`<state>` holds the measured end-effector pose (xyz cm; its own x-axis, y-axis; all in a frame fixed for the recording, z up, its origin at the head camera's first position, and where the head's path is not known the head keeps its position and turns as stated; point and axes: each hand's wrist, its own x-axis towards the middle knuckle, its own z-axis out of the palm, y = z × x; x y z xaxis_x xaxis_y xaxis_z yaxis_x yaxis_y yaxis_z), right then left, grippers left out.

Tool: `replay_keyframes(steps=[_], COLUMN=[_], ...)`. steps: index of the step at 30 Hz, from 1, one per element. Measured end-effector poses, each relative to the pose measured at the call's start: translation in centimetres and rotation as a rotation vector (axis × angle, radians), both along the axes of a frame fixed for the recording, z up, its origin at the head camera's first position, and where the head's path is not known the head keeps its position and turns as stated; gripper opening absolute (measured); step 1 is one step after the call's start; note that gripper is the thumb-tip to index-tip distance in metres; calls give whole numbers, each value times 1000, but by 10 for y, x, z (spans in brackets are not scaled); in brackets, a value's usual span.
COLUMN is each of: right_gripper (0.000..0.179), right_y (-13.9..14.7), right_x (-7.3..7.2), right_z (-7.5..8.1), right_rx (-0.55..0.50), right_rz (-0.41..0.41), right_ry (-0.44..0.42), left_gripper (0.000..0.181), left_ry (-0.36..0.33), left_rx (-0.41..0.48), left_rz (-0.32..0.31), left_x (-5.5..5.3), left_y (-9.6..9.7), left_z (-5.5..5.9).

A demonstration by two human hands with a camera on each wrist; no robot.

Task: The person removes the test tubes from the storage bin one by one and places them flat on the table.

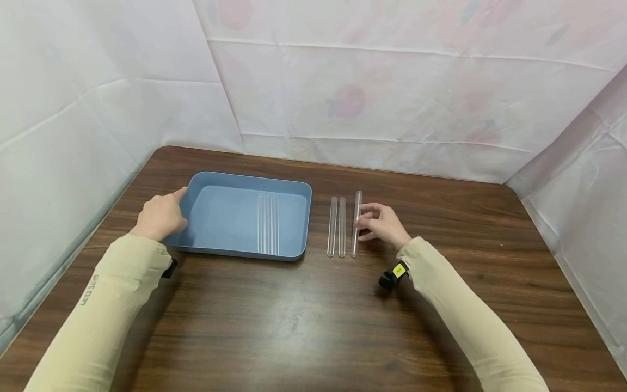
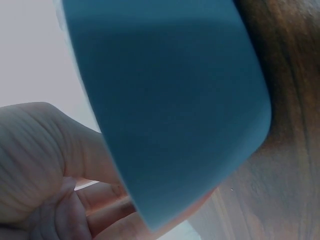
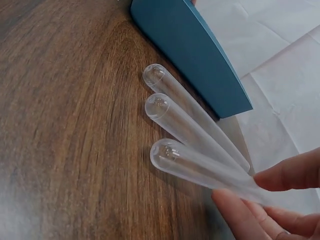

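- Here on the right, the right hand [image 1: 384,224] has a clear tube [image 1: 357,209] pinched, thumb on one side and fingers on the other, the grip toward the tube's far half.
- That held tube points its rounded end to the near side and leans slightly, far end to the right; whether the rounded end touches the surface [image 1: 294,326], we cannot tell.
- Just left of it, two more tubes lie on the wood-grain surface: the middle tube [image 1: 342,226] and the left tube [image 1: 332,226], side by side with a narrow gap, rounded ends near.
- Over to the left sits the blue tray [image 1: 220,215], flat on the surface, a shallow one with rounded corners.
- Inside it, toward the right end, a row of clear tubes [image 1: 268,224] lies close together, running near to far; their exact number is hard to read.
- And the left hand [image 1: 159,216] has the tray's left wall, thumb over the rim and fingers around the outside.
- Pale yellow sleeves cover both arms, with a black wrist camera [image 1: 390,277] strapped at the right wrist.
- Behind it all, a white curtain [image 1: 382,81] with faint pink fruit prints hangs along the surface's far edge.
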<state>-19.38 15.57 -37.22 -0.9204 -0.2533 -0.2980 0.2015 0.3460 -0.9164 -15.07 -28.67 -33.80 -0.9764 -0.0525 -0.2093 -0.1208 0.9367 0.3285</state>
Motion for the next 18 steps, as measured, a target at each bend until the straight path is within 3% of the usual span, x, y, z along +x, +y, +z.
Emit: replay_keyframes(steps=[10, 18], right_gripper=[50, 50], right_y=[-2, -3], right_x=[-5, -6], right_z=[0, -2], right_rx=[48, 64], right_rz=[-32, -41], right_ry=[-90, -102], left_gripper=[78, 78], left_ry=[-3, 0], left_rx=[-8, -12], left_rz=[3, 0], left_x=[-1, -1], left_y=[-1, -2], left_z=[-1, -2])
